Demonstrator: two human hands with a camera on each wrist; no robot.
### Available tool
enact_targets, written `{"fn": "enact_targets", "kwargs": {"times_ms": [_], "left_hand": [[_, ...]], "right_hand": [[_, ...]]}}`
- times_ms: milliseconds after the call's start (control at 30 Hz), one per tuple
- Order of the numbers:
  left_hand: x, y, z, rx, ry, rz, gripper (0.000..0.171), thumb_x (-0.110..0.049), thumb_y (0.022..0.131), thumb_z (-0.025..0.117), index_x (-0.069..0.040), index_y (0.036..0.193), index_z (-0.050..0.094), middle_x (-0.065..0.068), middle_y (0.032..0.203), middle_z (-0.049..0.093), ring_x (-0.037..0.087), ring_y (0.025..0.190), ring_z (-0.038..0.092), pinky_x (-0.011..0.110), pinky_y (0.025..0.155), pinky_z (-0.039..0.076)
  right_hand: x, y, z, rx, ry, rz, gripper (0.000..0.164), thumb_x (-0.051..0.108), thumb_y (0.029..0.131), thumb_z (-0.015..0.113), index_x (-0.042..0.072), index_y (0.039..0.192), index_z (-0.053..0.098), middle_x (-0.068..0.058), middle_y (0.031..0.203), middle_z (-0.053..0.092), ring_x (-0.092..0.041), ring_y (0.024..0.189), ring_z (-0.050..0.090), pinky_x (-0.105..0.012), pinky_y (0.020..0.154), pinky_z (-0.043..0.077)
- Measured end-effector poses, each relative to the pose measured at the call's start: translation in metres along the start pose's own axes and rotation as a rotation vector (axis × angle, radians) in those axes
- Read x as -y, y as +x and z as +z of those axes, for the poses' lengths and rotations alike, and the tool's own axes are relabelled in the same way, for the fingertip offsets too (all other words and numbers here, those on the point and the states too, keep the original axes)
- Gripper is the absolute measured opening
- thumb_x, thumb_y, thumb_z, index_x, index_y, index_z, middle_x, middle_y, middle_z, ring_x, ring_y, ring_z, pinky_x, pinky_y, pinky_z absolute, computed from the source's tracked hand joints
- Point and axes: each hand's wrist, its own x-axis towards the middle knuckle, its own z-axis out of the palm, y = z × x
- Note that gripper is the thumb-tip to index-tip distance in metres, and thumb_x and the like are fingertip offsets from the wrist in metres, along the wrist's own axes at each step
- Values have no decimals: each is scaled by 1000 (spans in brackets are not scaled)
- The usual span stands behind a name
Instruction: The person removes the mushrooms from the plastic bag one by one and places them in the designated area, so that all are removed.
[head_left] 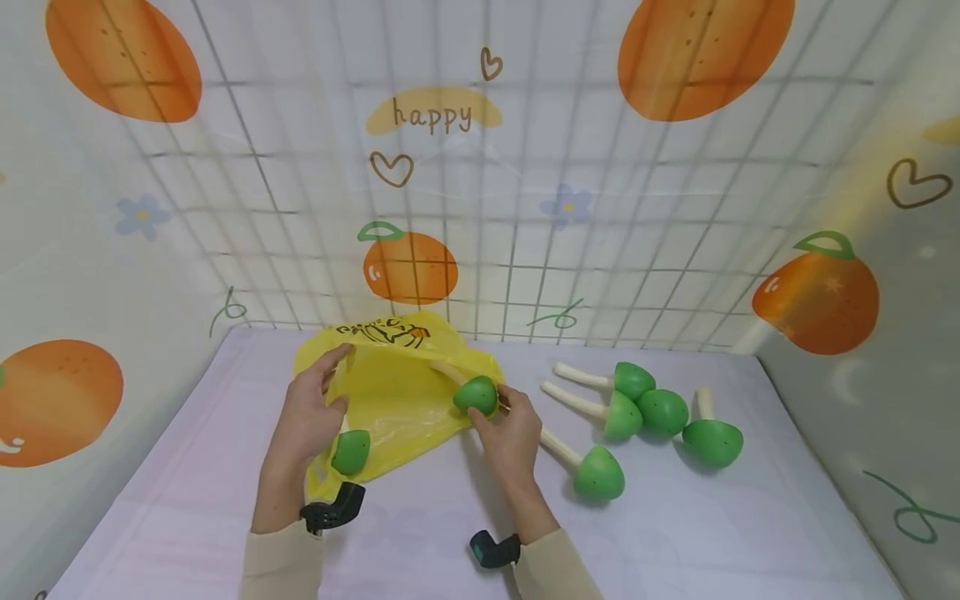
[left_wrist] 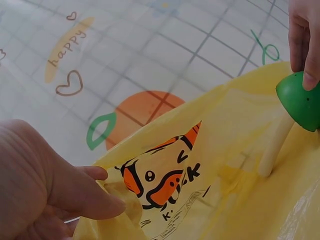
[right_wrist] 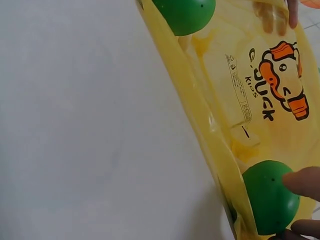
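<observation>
A yellow plastic bag [head_left: 405, 392] with a printed duck [left_wrist: 160, 172] lies with its mouth spread towards me. My left hand [head_left: 309, 412] pinches the bag's left edge between thumb and fingers. In my right hand [head_left: 510, 429] is a green-capped toy mushroom [head_left: 477, 395], held by its cap at the right side of the bag's mouth. Its pale stem [left_wrist: 277, 145] points into the bag. A second green-capped mushroom [head_left: 351, 452] sits at the left of the bag mouth, below my left hand; its stem is hidden in the head view.
Several more green-capped mushrooms lie right of the bag, the nearest mushroom [head_left: 600, 475] close to my right wrist. Others cluster behind it around a green cap [head_left: 663, 412]. A patterned cloth wall [head_left: 525, 275] rises behind the white tabletop [head_left: 420, 550].
</observation>
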Motion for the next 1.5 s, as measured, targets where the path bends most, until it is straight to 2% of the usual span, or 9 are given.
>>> {"fn": "enact_targets", "kwargs": {"times_ms": [233, 467, 833, 1167, 1500], "left_hand": [[3, 1, 3, -4, 12, 26, 72, 14, 97, 53, -13, 162, 41, 13, 169, 32, 41, 154, 31, 55, 124, 30], [4, 2, 5, -6, 16, 15, 73, 14, 96, 54, -15, 162, 41, 12, 169, 33, 41, 153, 32, 56, 123, 31], [4, 1, 3, -1, 17, 42, 72, 15, 97, 53, -13, 162, 41, 12, 169, 33, 41, 154, 32, 54, 124, 30], [3, 1, 4, 1, 5, 54, 73, 16, 96, 53, -11, 162, 40, 9, 169, 34, 39, 154, 32, 52, 124, 30], [2, 0, 3, -6, 15, 36, 72, 15, 97, 54, -13, 162, 41, 10, 169, 34, 41, 154, 32, 54, 123, 31]], "right_hand": [[-1, 2, 4, 8, -17, -11, 55, 6, 81, 90, -8, 129, 67, -21, 121, 69, -38, 111, 70, -47, 96, 59], [1, 2, 8, 1, -41, -25, 55, 3, 78, 92, -6, 127, 68, -20, 119, 69, -38, 108, 69, -48, 96, 58], [6, -3, 14, 12, -3, -123, 53, 2, 76, 92, -5, 124, 70, -20, 122, 70, -40, 111, 68, -49, 94, 60], [8, -6, 16, 55, -7, -96, 57, 3, 76, 92, -4, 127, 69, -20, 123, 70, -39, 111, 68, -48, 95, 60], [12, -5, 12, 84, 50, -113, 55, 2, 77, 92, -2, 127, 70, -19, 123, 69, -39, 111, 68, -47, 93, 61]]}}
